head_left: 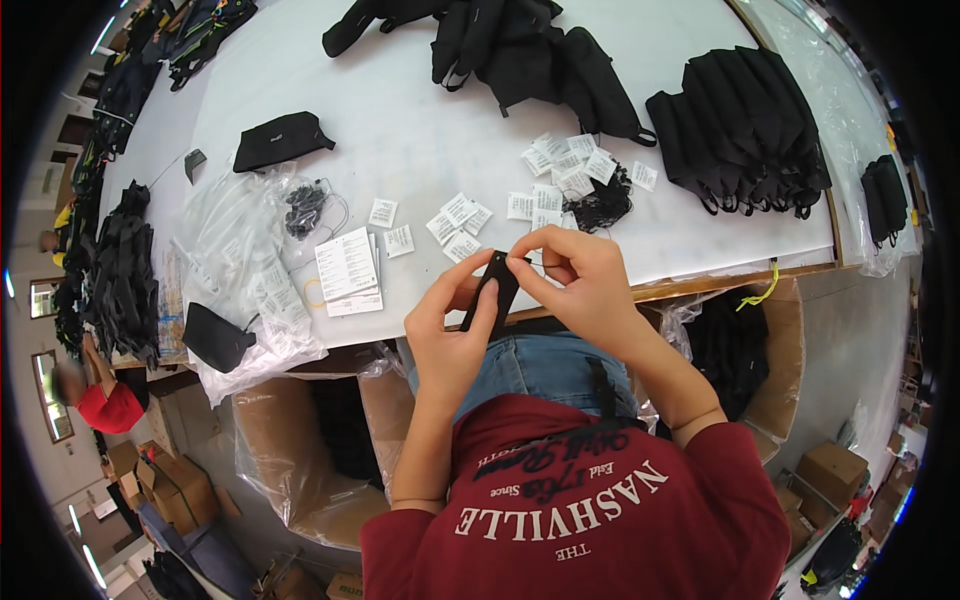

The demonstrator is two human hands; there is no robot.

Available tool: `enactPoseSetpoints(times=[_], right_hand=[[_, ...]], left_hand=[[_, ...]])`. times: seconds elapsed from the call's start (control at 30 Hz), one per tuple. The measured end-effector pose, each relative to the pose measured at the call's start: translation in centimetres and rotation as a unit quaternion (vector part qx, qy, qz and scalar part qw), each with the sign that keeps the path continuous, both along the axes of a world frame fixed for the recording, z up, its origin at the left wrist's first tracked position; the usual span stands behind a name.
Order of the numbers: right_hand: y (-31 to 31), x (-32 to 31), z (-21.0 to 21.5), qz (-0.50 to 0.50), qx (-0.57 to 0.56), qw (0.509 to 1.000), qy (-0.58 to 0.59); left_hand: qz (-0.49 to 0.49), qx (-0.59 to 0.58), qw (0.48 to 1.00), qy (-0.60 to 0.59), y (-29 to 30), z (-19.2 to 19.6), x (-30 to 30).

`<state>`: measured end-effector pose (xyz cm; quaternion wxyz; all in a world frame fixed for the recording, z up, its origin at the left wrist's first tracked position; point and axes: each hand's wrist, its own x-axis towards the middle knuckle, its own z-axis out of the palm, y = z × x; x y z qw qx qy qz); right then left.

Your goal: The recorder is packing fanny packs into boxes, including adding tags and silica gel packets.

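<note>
Thumb and fingers of the left hand (448, 335) pinch a black tag (494, 278) over the near edge of the table (400, 120); the right hand (585, 288), fingertips together, grips a thin cord (534, 263) at its top. Beyond lie white labels (460, 212), with black fabric pieces (520, 60) toward the far edge.

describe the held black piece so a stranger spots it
Find the white table. At its near edge, between the left hand and right hand, is a narrow black piece. Unlike the white labels and tangled black cords beyond it, this is held.
</note>
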<state>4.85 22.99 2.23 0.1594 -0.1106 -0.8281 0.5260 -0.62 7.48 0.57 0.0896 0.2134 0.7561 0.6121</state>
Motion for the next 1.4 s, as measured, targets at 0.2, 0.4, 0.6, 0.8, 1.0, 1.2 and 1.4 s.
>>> enactPoseSetpoints(times=[0.2, 0.4, 0.6, 0.8, 1.0, 1.2, 1.4], right_hand=[[-0.3, -0.1, -0.2, -0.002, 0.034, 0.999, 0.011], [0.7, -0.2, -0.6, 0.039, -0.238, 0.966, -0.088], [2.0, 0.2, -1.6, 0.138, -0.304, 0.93, -0.152], [1.7, -0.7, -3.0, 0.199, -0.349, 0.901, -0.162], [2.5, 0.0, -3.4, 0.157, -0.325, 0.922, -0.141], [1.9, 1.6, -3.5, 0.193, -0.382, 0.884, -0.186], [2.2, 2.0, -4.4, 0.164, -0.383, 0.89, -0.185]], left_hand=[[0.005, -0.031, 0.995, 0.097, 0.5, -0.2, 0.2], [-0.005, -0.002, 0.991, 0.133, 0.8, -0.5, 0.4], [-0.173, 0.151, 0.907, -0.353, -1.2, -1.6, -1.7], [-0.183, 0.161, 0.93, -0.275, -1.0, -3.5, -1.9], [-0.074, 0.123, 0.957, -0.253, 1.9, -6.9, -14.5], [0.311, 0.069, 0.924, -0.211, -0.1, -12.4, -29.3], [0.303, -0.048, 0.948, 0.086, 0.7, -13.9, -28.0]])
